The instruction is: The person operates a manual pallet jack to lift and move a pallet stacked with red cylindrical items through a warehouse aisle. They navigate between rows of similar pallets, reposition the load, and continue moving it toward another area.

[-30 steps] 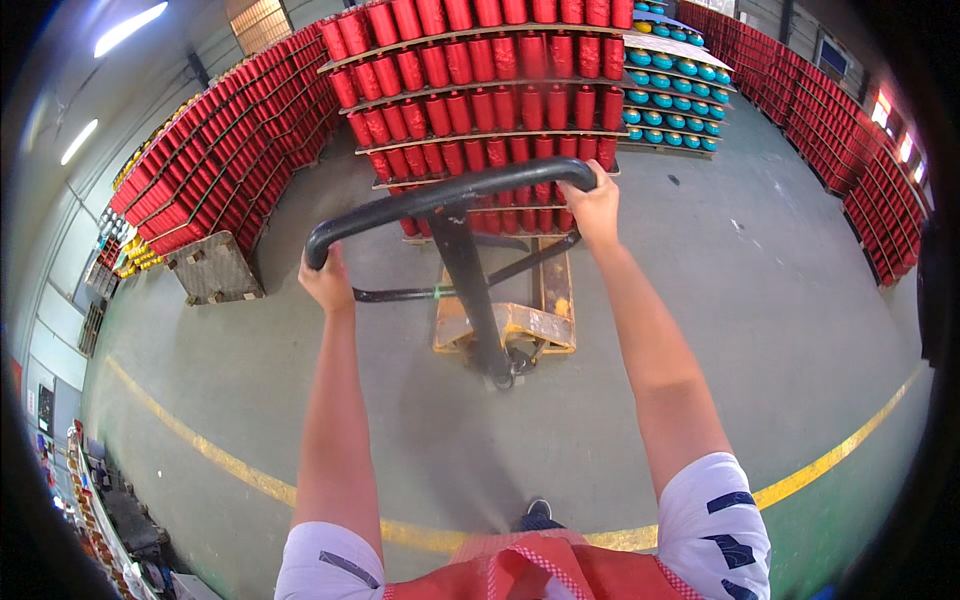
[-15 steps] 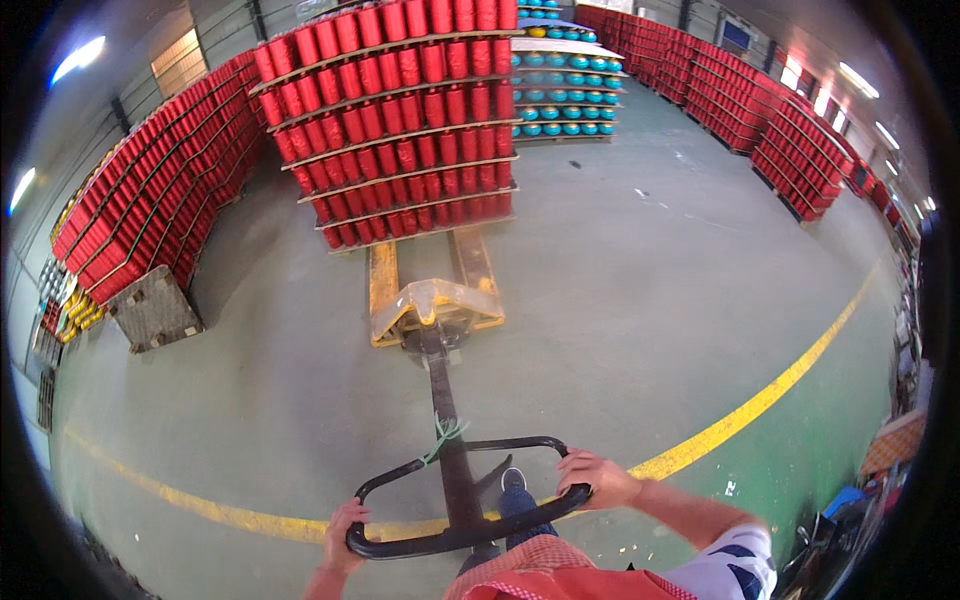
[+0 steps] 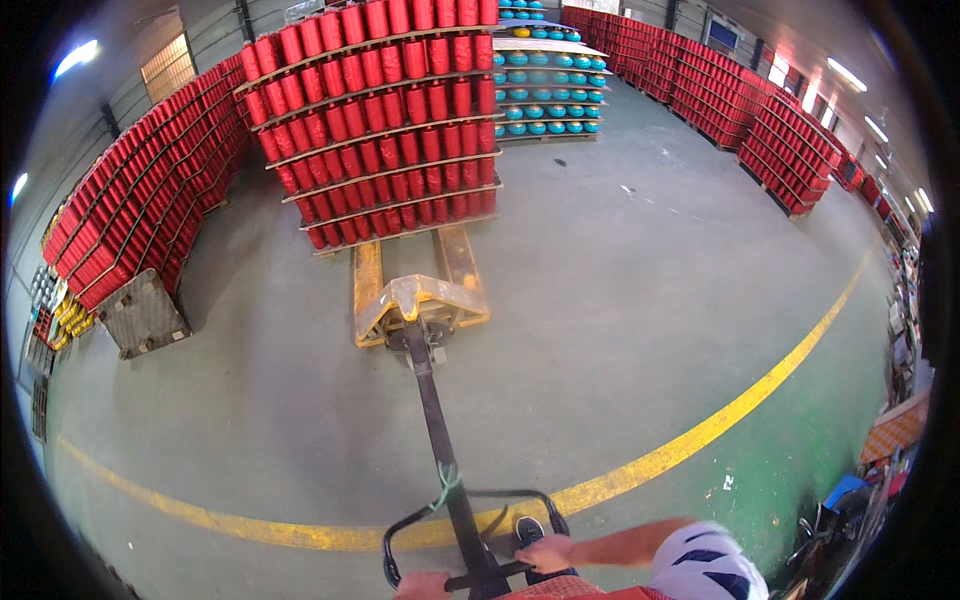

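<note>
A yellow pallet jack (image 3: 420,300) stands ahead of me, its two forks partly under a tall stack of red cylinders (image 3: 380,130) layered between thin boards. Its long black handle (image 3: 445,440) slants toward me, with a green tie (image 3: 447,487) knotted near the loop. Close to my body, my right hand (image 3: 545,553) is closed around the handle's near bar. My left hand (image 3: 424,586) grips the same bar left of the shaft, partly cut off by the lower edge. One of my shoes (image 3: 528,530) shows behind the loop.
More red stacks (image 3: 150,200) line the left wall, with a grey board (image 3: 143,313) leaning at their end. Teal round items (image 3: 550,95) fill a rack behind the load. Other red stacks (image 3: 790,155) stand far right. A yellow floor line (image 3: 640,465) curves across; clutter (image 3: 860,490) lies right.
The handle loop has come lower and nearer to my body. Both hands have moved down with it and closer together, still gripping. The surrounding scene has shifted slightly left in view.
</note>
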`<state>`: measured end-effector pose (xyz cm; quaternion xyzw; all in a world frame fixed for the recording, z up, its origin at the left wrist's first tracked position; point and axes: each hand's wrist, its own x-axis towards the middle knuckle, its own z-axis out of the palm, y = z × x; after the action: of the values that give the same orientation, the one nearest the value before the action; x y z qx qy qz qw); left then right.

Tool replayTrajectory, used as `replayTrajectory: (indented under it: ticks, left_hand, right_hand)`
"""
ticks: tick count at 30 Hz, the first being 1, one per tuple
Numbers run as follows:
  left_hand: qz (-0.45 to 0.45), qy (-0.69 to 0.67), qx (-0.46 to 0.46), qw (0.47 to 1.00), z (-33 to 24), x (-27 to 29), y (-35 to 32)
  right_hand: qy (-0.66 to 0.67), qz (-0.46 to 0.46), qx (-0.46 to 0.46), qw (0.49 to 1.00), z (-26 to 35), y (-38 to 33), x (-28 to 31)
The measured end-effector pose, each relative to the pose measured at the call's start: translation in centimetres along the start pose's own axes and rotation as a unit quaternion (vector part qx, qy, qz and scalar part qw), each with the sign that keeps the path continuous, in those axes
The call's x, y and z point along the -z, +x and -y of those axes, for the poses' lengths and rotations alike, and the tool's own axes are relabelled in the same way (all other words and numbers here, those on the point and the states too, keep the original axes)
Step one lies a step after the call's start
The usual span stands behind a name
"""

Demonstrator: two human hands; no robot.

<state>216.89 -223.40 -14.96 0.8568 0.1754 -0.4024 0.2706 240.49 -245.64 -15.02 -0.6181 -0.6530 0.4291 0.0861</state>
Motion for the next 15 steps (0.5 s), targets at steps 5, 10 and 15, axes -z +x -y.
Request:
replayTrajectory:
  ticks: [5,10,15]
  left_hand:
    - [0.014,-0.041,0.082,0.996,2.4,-11.7,7.3]
    - [0.026,0.046,-0.023,0.998,0.2,2.1,0.7]
    - [-0.208,0.040,-0.014,0.977,-3.9,32.4,-12.1]
  right_hand:
    - [0.014,0.151,-0.165,0.974,-7.8,5.6,-14.4]
    - [-0.052,0.152,-0.094,0.982,-0.8,1.2,3.1]
    - [-0.143,-0.049,-0.030,0.988,8.3,1.2,33.6]
